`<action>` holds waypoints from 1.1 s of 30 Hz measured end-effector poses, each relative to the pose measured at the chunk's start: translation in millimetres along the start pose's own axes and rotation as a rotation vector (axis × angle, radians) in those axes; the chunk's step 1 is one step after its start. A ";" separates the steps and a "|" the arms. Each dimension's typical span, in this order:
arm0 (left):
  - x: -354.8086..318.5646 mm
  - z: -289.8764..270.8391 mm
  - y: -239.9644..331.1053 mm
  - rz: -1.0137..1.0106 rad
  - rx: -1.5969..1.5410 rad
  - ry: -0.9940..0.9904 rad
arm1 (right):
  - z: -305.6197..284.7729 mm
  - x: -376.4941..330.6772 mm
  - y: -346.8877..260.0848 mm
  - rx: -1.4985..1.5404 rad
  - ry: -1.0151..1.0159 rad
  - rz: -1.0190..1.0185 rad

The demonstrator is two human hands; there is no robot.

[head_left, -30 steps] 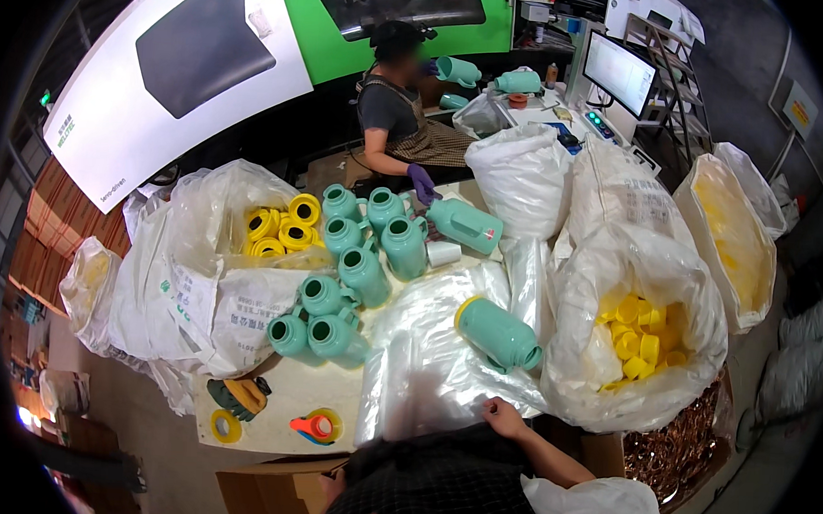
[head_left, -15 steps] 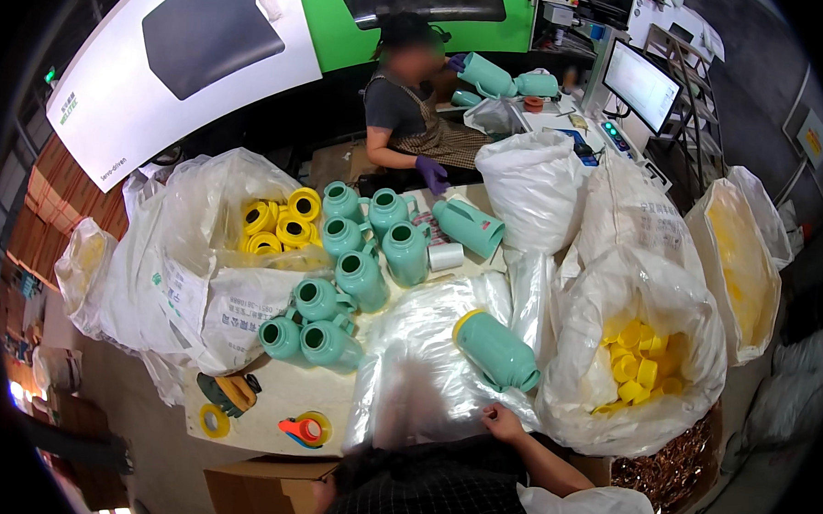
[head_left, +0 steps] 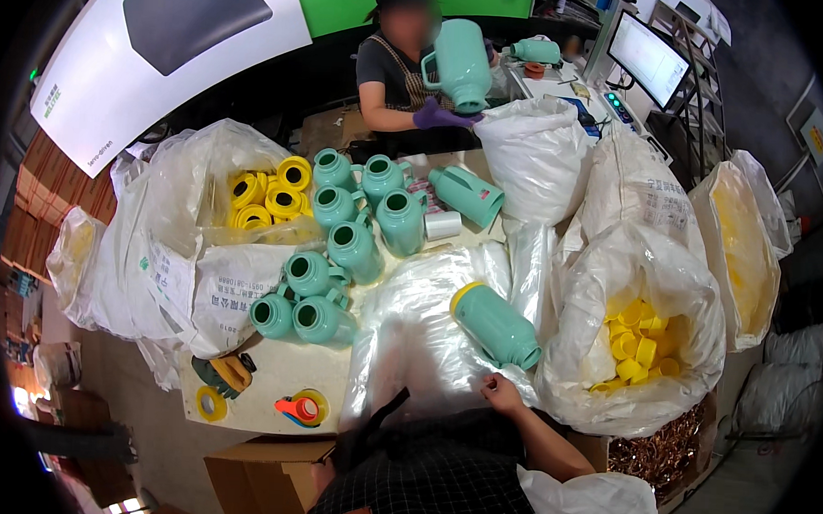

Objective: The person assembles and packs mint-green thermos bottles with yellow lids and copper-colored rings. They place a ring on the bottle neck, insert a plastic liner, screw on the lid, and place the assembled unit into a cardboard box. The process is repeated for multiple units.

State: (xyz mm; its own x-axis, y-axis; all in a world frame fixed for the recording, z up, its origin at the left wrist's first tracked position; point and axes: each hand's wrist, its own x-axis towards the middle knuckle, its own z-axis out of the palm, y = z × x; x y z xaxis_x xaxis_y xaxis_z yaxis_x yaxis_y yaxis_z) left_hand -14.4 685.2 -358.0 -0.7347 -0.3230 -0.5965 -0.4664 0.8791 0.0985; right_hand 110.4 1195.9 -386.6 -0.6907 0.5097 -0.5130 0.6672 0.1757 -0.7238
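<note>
My right hand (head_left: 503, 394) is at the near edge of a stack of clear plastic bags (head_left: 428, 294), its fingers curled closed. Whether they pinch the film cannot be made out. Just beyond it a teal thermos flask shell (head_left: 497, 327) with a yellow ring at one end lies on its side on the bags. Of my left hand (head_left: 323, 475) only a sliver of skin shows beside the cardboard box, its fingers hidden. Several teal flask shells (head_left: 355, 252) stand with mouths up on the table's left half. Another flask shell (head_left: 466, 196) lies at the far side near a white roll (head_left: 442, 225).
Sacks of yellow rings (head_left: 285, 201) and yellow cups (head_left: 635, 345) flank the table (head_left: 268, 384). Gloves (head_left: 227, 374) and tape (head_left: 211, 403) lie front left. Below stands a cardboard box (head_left: 260, 475). Opposite, a purple-gloved co-worker (head_left: 392, 82) holds up a flask shell (head_left: 461, 66).
The co-worker has raised a teal flask shell and turned it mouth down. My view has shifted slightly. My right hand stays near the bags' edge, and the lying flask shell keeps its place.
</note>
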 end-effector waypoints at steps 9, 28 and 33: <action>26.8 26.8 -33.0 0.210 -0.020 0.136 | 10.9 -12.3 -8.1 -0.014 -0.054 -0.006; -14.2 -5.6 6.0 0.156 -0.051 0.037 | 14.9 -5.1 -8.7 0.033 -0.096 -0.099; -18.9 0.4 7.3 0.161 -0.116 0.154 | 9.4 -12.1 -3.3 0.035 -0.072 -0.027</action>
State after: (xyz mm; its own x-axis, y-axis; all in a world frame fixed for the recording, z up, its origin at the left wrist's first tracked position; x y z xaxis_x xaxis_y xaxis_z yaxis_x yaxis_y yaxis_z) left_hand -3.7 697.9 -346.3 -0.8664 -0.2392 -0.4384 -0.3839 0.8804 0.2783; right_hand 113.9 1181.2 -382.3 -0.7274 0.4432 -0.5239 0.6388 0.1585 -0.7528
